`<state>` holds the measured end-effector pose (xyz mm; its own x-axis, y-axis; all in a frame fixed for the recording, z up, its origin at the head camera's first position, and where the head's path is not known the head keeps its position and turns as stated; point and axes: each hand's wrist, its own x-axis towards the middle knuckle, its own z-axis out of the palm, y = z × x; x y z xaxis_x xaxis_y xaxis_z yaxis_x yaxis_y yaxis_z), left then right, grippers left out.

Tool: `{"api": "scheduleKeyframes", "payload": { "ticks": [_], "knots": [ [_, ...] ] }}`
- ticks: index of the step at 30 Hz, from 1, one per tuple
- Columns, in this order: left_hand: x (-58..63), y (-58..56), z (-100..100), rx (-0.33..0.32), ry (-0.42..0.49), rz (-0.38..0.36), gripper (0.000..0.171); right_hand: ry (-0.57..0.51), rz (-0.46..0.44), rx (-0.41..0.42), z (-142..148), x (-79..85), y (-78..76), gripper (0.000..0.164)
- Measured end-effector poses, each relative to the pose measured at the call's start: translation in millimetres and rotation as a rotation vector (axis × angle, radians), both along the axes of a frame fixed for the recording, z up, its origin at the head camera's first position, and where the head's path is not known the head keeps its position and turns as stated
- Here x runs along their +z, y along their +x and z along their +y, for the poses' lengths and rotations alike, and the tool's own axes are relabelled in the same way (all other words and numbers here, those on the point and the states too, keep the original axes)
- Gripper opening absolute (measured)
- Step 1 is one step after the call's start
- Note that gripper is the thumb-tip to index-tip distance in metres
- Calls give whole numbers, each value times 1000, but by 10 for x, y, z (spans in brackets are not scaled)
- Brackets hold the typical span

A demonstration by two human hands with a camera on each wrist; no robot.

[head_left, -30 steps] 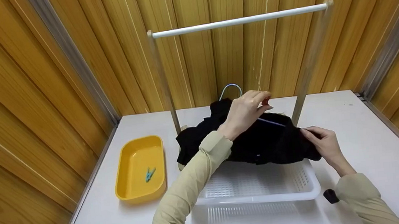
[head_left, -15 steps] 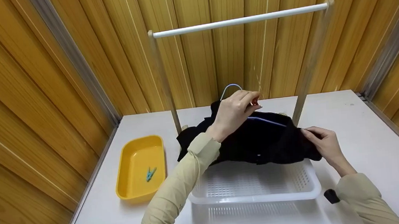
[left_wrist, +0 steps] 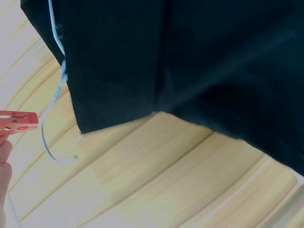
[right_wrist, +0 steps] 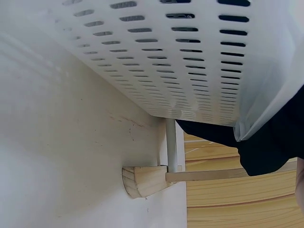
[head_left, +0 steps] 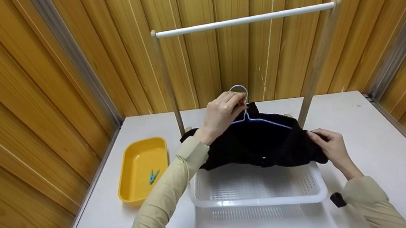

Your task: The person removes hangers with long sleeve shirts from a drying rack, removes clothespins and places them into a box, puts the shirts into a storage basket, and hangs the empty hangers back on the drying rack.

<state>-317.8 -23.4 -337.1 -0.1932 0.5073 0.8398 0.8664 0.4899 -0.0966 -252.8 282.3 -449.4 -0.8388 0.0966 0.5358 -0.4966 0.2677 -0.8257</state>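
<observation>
My left hand (head_left: 219, 114) pinches a red clothespin (left_wrist: 20, 122) beside the hook of a pale blue wire hanger (head_left: 270, 122). The clothespin and the hook are apart in the left wrist view. The hanger lies in the opening of a black garment (head_left: 228, 152), and its hook sticks up behind the hand. At the garment's right end, my right hand (head_left: 332, 147) grips the cloth between thumb and fingers. Under the garment stands a white perforated basket (head_left: 262, 201). Only a sliver of the right hand enters the right wrist view.
A yellow tray (head_left: 124, 187) at the left holds a teal clothespin (head_left: 153, 176). Over the garment stands a rack with a white bar (head_left: 246, 20) and wooden posts. A small black object (head_left: 338, 200) lies by the right sleeve. Wood-look panels close off the back.
My left hand has moved left with the red clothespin, from over the garment's middle to the hanger's hook, uncovering more of the hanger. The right hand keeps its hold.
</observation>
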Motion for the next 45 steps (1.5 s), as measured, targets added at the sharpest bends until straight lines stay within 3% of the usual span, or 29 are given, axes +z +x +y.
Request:
{"api": "scheduleKeyframes", "payload": {
  "ticks": [7,22,33,45],
  "knots": [
    [-2,-32,-150,31,5,31,26,6,4,-3,-13,-7,10,6],
    [-3,-48,-442,105,15,17,24,4,3,-1,-17,5,27,6],
    [-120,-95,-671,141,36,-2,24,15,4,-15,-17,-14,27,6],
    [-210,-72,-840,184,54,-25,25,11,-5,5,-8,-24,25,7]
  ]
}}
